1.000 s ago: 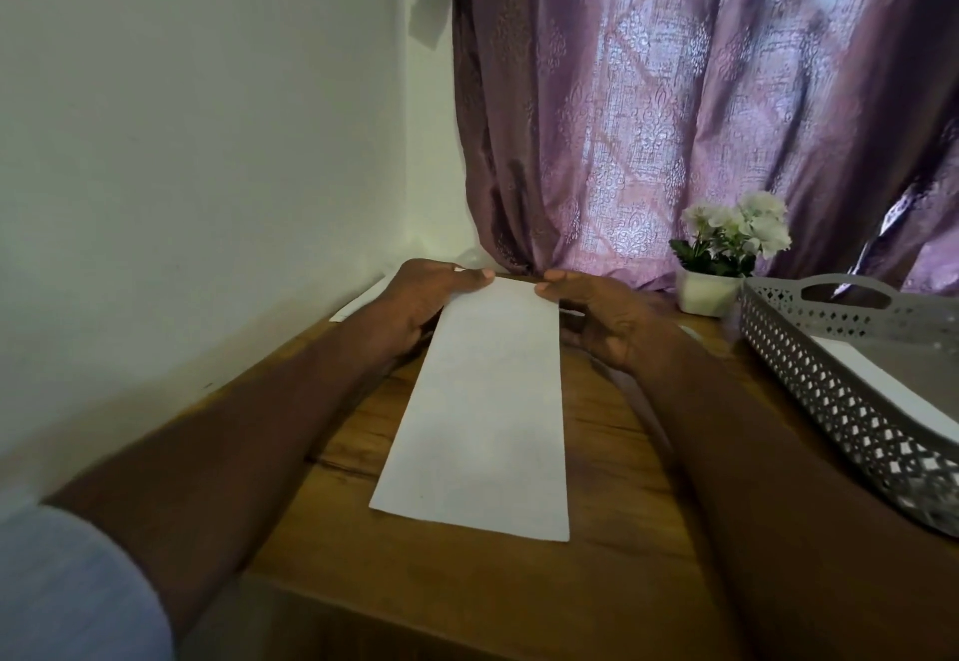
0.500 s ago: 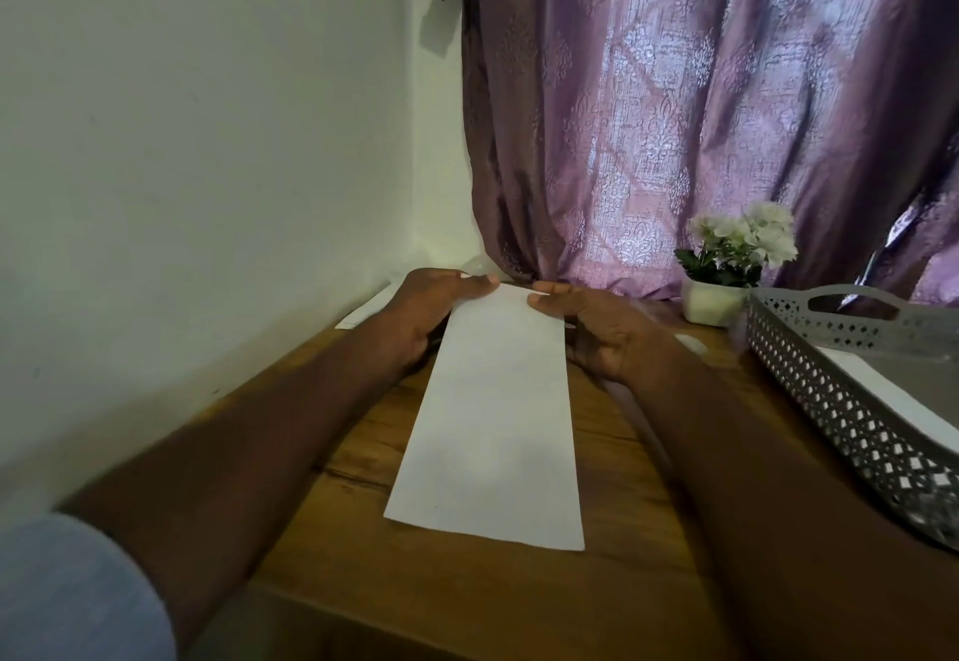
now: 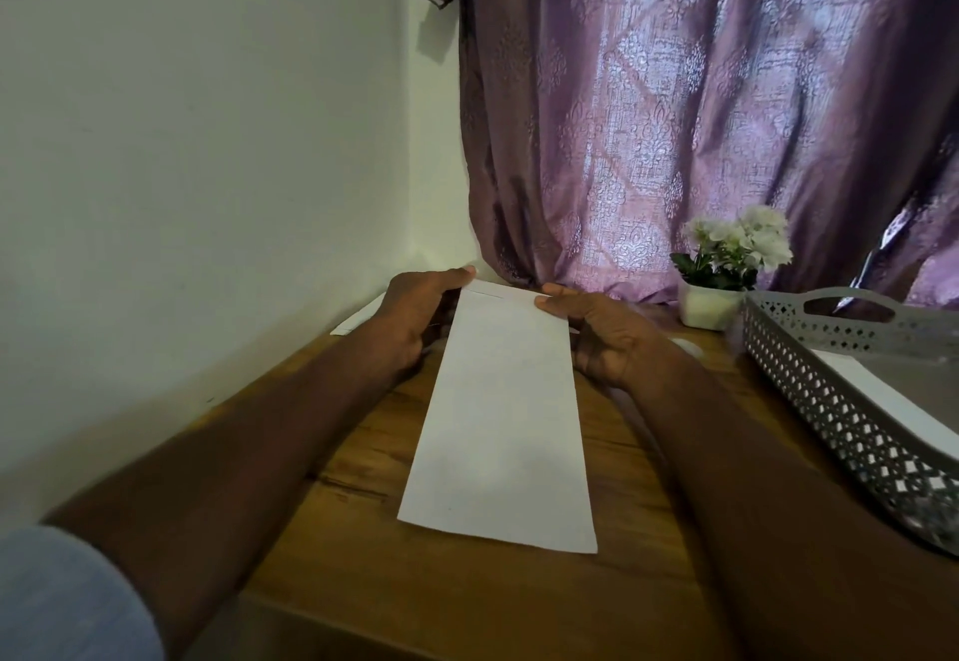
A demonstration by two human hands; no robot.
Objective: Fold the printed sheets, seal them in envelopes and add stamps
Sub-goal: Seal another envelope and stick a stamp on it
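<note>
A long white folded sheet (image 3: 501, 427) lies lengthwise on the wooden table (image 3: 363, 572), its near end towards me. My left hand (image 3: 415, 310) pinches the far left corner of the sheet, thumb on top. My right hand (image 3: 602, 333) pinches the far right corner in the same way. The far edge shows two layers slightly apart. Another white paper (image 3: 358, 320) lies partly hidden behind my left hand, by the wall.
A grey perforated tray (image 3: 830, 390) with white paper in it stands at the right. A small white pot of white flowers (image 3: 721, 271) sits at the back by the purple curtain (image 3: 700, 115). A white wall (image 3: 181, 193) bounds the table on the left.
The hands and sheet keep almost the same pose; my view has shifted slightly, and the far edge layers now show a small gap.
</note>
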